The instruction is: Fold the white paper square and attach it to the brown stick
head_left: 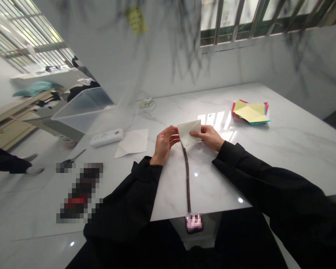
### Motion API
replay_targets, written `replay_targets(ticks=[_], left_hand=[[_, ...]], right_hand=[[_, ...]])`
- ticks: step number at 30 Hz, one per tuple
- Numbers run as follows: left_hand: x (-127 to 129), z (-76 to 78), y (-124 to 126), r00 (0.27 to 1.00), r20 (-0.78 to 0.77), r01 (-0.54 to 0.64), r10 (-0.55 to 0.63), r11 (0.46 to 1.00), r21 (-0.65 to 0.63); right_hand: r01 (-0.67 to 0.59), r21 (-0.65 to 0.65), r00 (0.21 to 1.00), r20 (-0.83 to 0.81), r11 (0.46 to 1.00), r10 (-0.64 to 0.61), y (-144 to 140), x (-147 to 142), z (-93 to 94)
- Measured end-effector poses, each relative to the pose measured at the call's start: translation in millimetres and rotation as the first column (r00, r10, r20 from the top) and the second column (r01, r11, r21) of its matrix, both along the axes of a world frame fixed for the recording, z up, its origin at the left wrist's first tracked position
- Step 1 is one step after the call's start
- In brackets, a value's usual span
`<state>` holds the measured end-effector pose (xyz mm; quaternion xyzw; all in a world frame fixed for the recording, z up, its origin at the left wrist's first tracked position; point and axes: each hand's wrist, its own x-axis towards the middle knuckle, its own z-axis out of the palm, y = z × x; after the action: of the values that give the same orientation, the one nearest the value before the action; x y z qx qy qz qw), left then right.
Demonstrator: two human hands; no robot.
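Observation:
A small piece of cream folded paper, with diagonal creases and a point at its lower edge, is held up over the white marble-patterned table. My left hand is closed at the paper's left corner, its fingers curled. From the right, my right hand pinches the paper, thumb on the front face and the other fingers mostly hidden behind. Below the paper's point a thin dark brown strip, like a stick or strap, runs toward me to a small blurred-out pinkish item at the table's edge.
A loose white sheet and a long white device lie left. Beyond them are scissors, a blurred-out dark object and a clear plastic bin. Coloured papers are stacked right. A person's leg shows far left.

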<state>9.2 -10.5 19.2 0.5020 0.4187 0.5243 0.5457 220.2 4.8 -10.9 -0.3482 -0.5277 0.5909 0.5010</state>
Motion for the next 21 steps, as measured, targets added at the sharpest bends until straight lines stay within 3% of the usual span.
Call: replay_targets(ticks=[3, 5, 9, 12, 21], left_hand=[[-7.6, -4.3, 5.9, 0.957, -0.234, -0.151, 0.173, 0.983, 0.108], [-8.7, -8.0, 6.5, 0.845, -0.461, -0.169, 0.272, 0.953, 0.252], [-1.1, -13.7, 2.2, 0.593, -0.75, 0.032, 0.292, 0.922, 0.385], [4.1, -15.1, 1.7, 0.474, -0.829, 0.118, 0.298, 0.911, 0.395], [3.5, -8.7, 37.2, 0.415, -0.858, 0.034, 0.303, 0.937, 0.347]], right_hand=[[0.027, -0.054, 0.999, -0.032, 0.998, -0.029, 5.4, 8.6, -1.1], [-0.016, -0.1, 0.999, -0.053, 0.995, 0.011, 7.6, 15.1, 0.2], [-0.117, -0.14, 0.989, -0.109, 0.983, 0.102, 9.7, 26.7, 3.3], [-0.169, -0.146, 0.98, -0.133, 0.975, 0.15, 10.6, 30.7, 2.9], [-0.267, -0.144, 0.961, -0.117, 0.953, 0.251, 12.1, 30.7, 3.0]])
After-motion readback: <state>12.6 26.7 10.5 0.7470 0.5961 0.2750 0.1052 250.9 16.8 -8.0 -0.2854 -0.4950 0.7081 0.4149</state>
